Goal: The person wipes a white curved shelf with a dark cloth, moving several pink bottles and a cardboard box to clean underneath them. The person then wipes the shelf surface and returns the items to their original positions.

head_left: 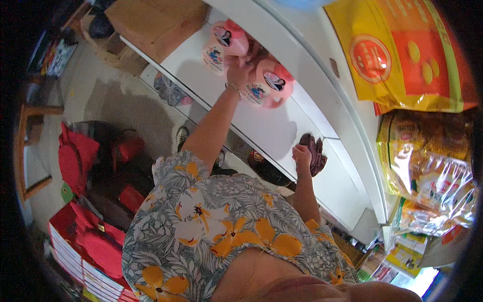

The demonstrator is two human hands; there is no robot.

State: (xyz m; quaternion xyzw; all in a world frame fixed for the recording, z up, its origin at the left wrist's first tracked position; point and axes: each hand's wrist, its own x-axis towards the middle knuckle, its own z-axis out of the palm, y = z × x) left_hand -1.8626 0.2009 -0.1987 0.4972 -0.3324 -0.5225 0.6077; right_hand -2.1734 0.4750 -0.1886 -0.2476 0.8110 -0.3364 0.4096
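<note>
My left hand [238, 70], with a bracelet at the wrist, reaches onto a white shelf [260, 130] between two pink packs. One pink pack [237, 39] stands on its far side, the other pink pack [281, 94] on its near side. Both carry a round printed picture and a pale label with writing. My fingers touch or almost touch the packs; their grip is partly hidden. Over the right part of the shelf, my right hand [303, 154] is closed on a bunched dark maroon cloth [316, 156].
A cardboard box [158, 26] sits at the shelf's far left end. Above the shelf runs a white ledge [320, 71] with yellow and orange food bags [407, 56] beside it. A clear wrapped bundle [169, 88] lies below. Red bags [86, 234] stand at lower left.
</note>
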